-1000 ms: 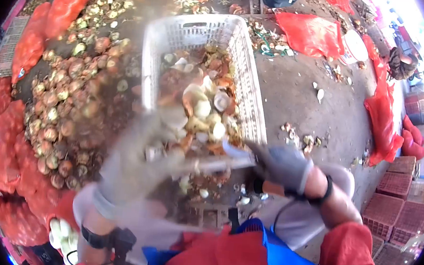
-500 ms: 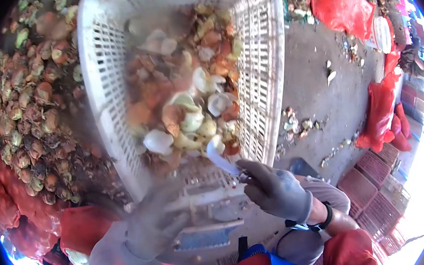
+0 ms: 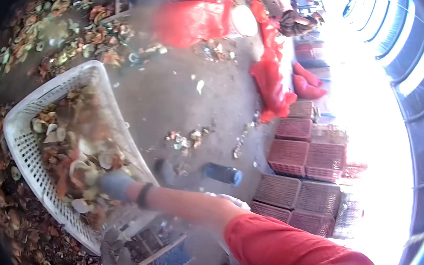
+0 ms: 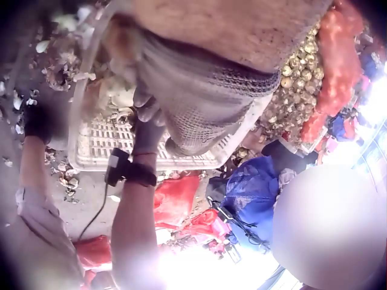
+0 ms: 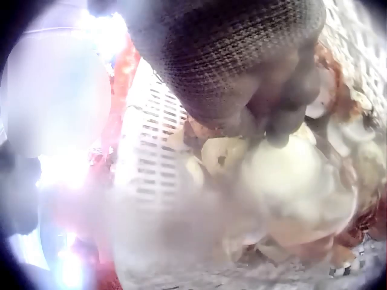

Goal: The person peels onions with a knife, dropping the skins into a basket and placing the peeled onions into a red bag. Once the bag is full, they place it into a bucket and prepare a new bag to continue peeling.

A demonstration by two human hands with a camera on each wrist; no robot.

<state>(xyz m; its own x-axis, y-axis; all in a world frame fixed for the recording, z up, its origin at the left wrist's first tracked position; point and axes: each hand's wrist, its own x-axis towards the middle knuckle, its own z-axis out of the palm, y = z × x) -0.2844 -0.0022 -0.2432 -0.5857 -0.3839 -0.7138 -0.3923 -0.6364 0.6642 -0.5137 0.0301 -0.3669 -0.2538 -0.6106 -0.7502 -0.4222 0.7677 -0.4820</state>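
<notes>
A white plastic crate [image 3: 47,93] holds brown peels and pale onion pieces [image 3: 81,206]. My gloved right hand [image 3: 115,184] is inside it, blurred in the head view. Its fingers curl over a pale onion [image 5: 284,175] in the right wrist view, where the hand [image 5: 236,66] fills the top; what they hold is hidden. My gloved left hand [image 3: 117,256] is low beside the crate's near corner, its fingers loosely bent with nothing visible in them. In the left wrist view, the left hand [image 4: 196,99] partly covers the right hand [image 4: 148,133].
Peels and onions cover the floor left of the crate. Red mesh bags [image 3: 194,23] and a white bucket [image 3: 243,21] lie beyond. Stacked pink crates [image 3: 289,155] stand at the right. A dark blue object [image 3: 223,174] is on the floor between. A wooden-edged piece [image 3: 162,250] sits near the crate.
The head view has swung right, so the crate appears farther left. My right hand has reached into the crate; the knife seen in it before is out of sight.
</notes>
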